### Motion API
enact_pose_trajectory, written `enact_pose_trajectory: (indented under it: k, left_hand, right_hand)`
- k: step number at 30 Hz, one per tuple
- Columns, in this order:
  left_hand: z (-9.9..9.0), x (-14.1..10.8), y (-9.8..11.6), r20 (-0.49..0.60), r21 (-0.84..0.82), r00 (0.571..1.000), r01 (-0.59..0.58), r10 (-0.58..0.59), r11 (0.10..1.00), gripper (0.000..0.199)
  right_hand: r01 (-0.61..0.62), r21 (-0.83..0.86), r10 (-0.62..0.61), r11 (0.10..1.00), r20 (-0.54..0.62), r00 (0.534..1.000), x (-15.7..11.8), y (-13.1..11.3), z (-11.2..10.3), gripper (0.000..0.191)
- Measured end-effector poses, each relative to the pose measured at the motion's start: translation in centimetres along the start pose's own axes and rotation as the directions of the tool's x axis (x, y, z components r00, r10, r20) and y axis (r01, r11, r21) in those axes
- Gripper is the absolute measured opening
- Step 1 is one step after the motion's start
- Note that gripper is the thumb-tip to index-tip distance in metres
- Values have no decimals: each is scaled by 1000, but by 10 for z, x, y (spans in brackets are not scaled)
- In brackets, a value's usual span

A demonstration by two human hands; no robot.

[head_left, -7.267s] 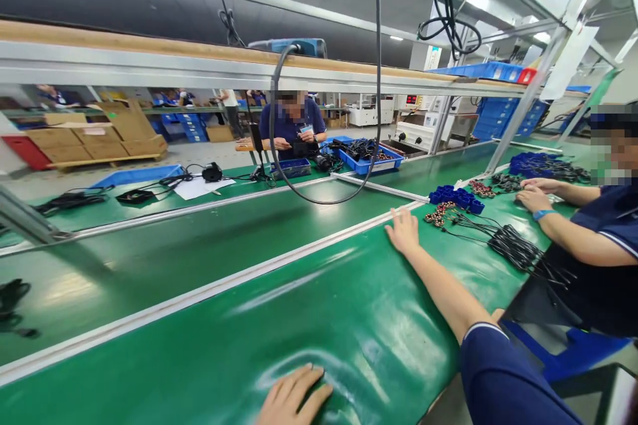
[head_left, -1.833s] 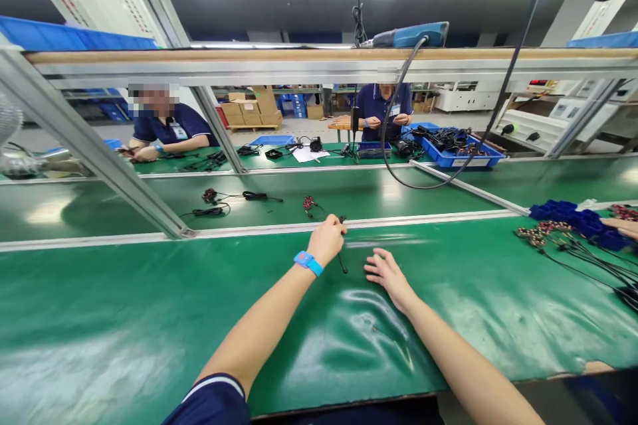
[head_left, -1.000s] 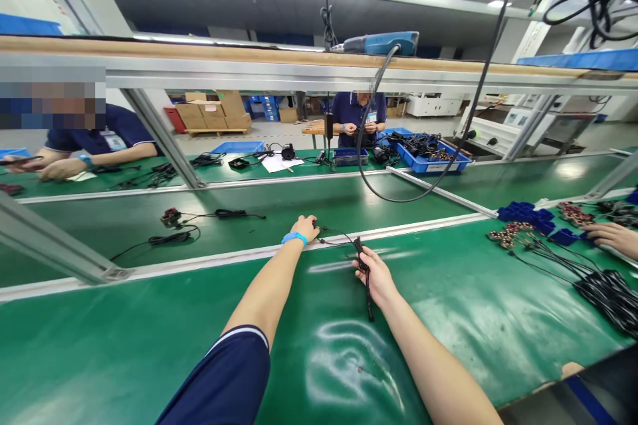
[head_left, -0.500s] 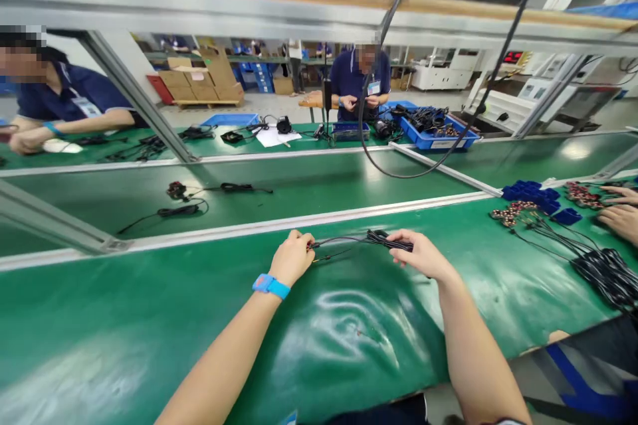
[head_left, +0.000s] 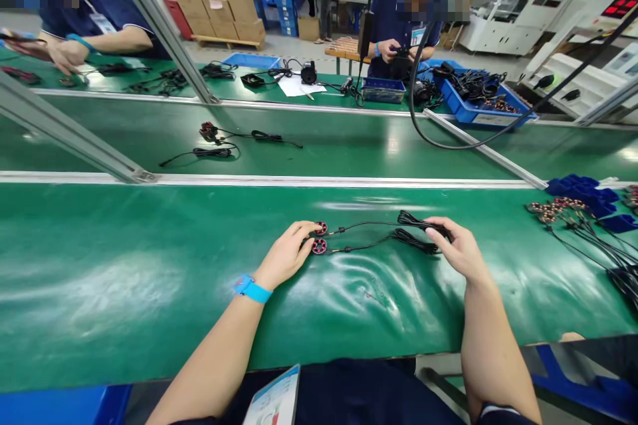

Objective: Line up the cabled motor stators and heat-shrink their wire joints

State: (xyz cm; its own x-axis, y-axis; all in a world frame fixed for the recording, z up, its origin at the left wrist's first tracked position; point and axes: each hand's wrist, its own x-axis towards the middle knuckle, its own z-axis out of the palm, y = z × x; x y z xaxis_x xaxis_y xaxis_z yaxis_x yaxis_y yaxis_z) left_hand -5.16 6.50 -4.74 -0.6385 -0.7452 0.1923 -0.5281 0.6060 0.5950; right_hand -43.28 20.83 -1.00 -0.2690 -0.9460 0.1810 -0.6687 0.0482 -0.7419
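Note:
Two small round red-and-black parts lie one above the other on the green mat, each with a black cable running right to a coiled bundle. My left hand, with a blue wrist strap, has its fingertips on the upper round part and beside the lower round part. The fingers of my right hand are closed round the end of the upper cable bundle. Just below it lies the lower cable bundle, close to my right thumb.
Copper-coloured parts with cables and dark blue pieces lie at the right. Behind a metal rail, more cabled parts rest on the conveyor. Two people work across it, near a blue bin.
The view has tilted down. The two round parts and both cable bundles now show apart, side by side; before, my left hand mostly covered the round ends.

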Motion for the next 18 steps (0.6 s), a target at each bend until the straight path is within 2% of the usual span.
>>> enact_pose_trajectory:
  k: [4,7,9,12,15,18]
  left_hand:
    - [3,1,-4,2,44,999,-35,35,998,34]
    - [3,1,-3,1,80,999,-42,42,996,35]
    - [0,0,-1,-10,107,999,-50,51,993,35]
    - [-7,-2,2,24,118,997,-82,80,990,30]
    - [-12,-4,4,110,114,989,-115,102,987,24]
    - [-12,-5,7,179,137,981,-100,74,986,22]
  right_hand:
    - [71,-184,-104,980,-177,979,4,-1,4,36]
    - [75,-382,-177,921,-240,955,9,7,6,40]
    - [100,-420,-191,902,-182,964,9,13,6,41]
    - [155,-457,-157,876,34,987,5,19,6,38]
    - [186,-495,-100,849,195,976,0,20,8,32]
    - [197,-432,-81,880,273,959,-1,17,7,25]
